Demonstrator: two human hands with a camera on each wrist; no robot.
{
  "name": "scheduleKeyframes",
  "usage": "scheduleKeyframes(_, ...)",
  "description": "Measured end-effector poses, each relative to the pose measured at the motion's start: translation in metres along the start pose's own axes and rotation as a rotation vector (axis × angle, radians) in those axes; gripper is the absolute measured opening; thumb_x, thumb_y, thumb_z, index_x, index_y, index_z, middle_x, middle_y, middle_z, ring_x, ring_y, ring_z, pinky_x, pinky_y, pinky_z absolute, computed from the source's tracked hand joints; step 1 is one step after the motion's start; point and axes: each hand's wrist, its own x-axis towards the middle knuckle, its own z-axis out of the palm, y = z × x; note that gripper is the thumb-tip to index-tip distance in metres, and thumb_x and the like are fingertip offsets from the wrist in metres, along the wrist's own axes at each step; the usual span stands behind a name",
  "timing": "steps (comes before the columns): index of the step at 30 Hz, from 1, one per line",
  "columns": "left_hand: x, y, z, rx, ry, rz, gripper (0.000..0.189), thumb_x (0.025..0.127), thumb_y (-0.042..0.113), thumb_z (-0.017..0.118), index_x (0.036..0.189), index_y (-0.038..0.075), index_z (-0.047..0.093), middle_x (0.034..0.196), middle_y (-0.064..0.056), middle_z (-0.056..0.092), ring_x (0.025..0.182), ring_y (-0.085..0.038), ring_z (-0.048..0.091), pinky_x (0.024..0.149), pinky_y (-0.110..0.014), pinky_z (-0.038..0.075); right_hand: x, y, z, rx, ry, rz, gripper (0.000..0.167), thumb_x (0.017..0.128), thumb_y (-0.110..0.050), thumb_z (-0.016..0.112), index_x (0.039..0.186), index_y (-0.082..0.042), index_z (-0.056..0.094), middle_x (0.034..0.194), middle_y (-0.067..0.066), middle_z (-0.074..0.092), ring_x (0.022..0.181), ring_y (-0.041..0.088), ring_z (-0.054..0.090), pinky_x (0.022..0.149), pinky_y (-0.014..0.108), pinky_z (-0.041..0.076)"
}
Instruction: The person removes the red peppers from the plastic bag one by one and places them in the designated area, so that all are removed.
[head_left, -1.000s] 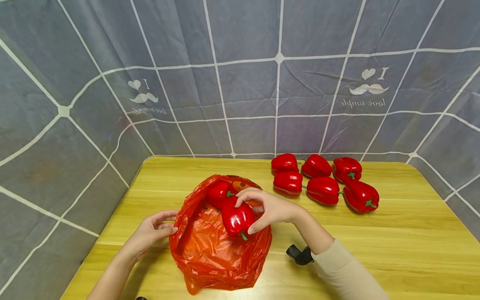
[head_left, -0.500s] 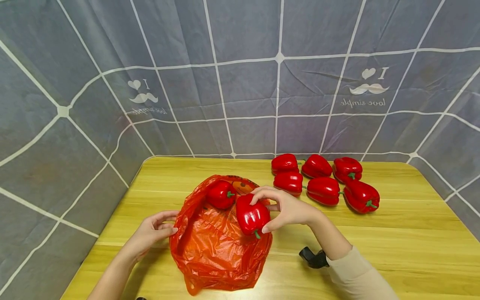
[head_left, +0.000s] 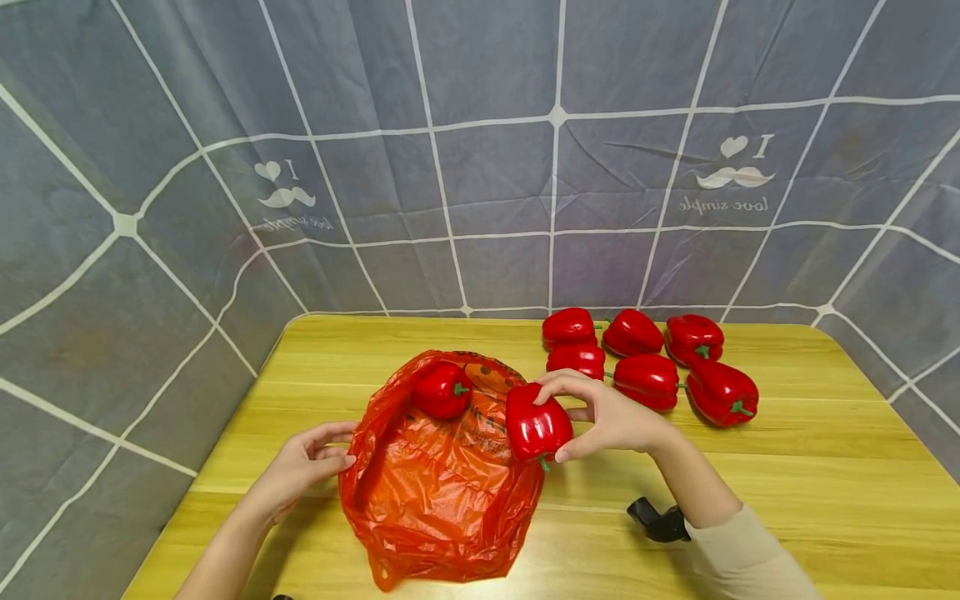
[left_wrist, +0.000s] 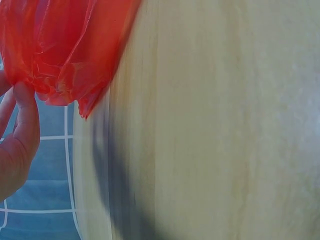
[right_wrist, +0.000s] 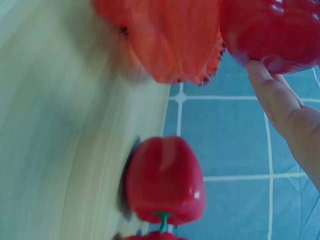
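A red bell pepper (head_left: 536,427), its green stem pointing down, is held between the thumb and fingers of my right hand (head_left: 611,417) at the right rim of an orange plastic bag (head_left: 435,500). The bag stands with its mouth wide, and another red bell pepper (head_left: 441,390) lies inside at the back. At the bag's left rim, my left hand (head_left: 303,467) pinches the plastic between thumb and fingers. The left wrist view shows that grip on the bag (left_wrist: 65,55) at the frame's edge. In the right wrist view, fingers touch the held pepper (right_wrist: 275,30), which is partly cut off.
Several red bell peppers (head_left: 645,382) lie in two rows at the back right of the wooden table (head_left: 795,467). A grey tile-patterned curtain (head_left: 495,183) hangs behind and at the sides. A black device (head_left: 658,521) sits at my right wrist.
My right hand has moved right with the bell pepper, from over the bag's inside to its right rim. The left hand and the bag stay in place.
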Motion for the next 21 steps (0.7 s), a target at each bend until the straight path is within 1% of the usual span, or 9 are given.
scheduleKeyframes(5, 0.0, 0.0, 0.001, 0.002, -0.001, 0.004, 0.052, 0.086, -0.001, 0.062, 0.129, -0.017, 0.038, 0.108, -0.004, 0.06, 0.09, -0.011, 0.061, 0.074, -0.026, 0.053, -0.013, 0.002, -0.009, -0.028, 0.049, 0.007, 0.046, 0.071, -0.004, 0.078, 0.11, -0.008, 0.054, 0.136, 0.016, 0.038, 0.122, 0.02, 0.041, 0.091, 0.033, 0.047)
scheduleKeyframes(9, 0.0, 0.001, 0.001, 0.004, -0.001, 0.013, 0.052, 0.085, -0.002, 0.062, 0.129, -0.017, 0.038, 0.107, -0.004, 0.06, 0.088, -0.011, 0.061, 0.073, -0.025, 0.053, -0.022, 0.003, -0.014, -0.046, 0.082, 0.016, 0.046, 0.071, -0.004, 0.077, 0.11, -0.007, 0.055, 0.135, 0.018, 0.038, 0.115, 0.016, 0.047, 0.09, 0.032, 0.048)
scheduleKeyframes(16, -0.001, 0.001, 0.001, 0.015, -0.002, 0.007, 0.052, 0.085, 0.0, 0.062, 0.129, -0.016, 0.039, 0.11, -0.009, 0.059, 0.088, -0.011, 0.061, 0.072, -0.025, 0.052, -0.036, 0.007, -0.02, -0.059, 0.118, 0.059, 0.047, 0.071, -0.004, 0.077, 0.111, -0.008, 0.053, 0.138, 0.018, 0.035, 0.118, 0.01, 0.044, 0.09, 0.03, 0.048)
scheduleKeyframes(21, -0.001, 0.002, 0.001, 0.016, -0.002, 0.0, 0.053, 0.085, 0.0, 0.062, 0.13, -0.016, 0.039, 0.111, -0.011, 0.058, 0.088, -0.01, 0.061, 0.072, -0.026, 0.052, -0.044, 0.015, -0.024, -0.062, 0.124, 0.064, 0.047, 0.072, -0.003, 0.077, 0.112, -0.006, 0.052, 0.133, 0.017, 0.037, 0.116, 0.011, 0.045, 0.09, 0.03, 0.048)
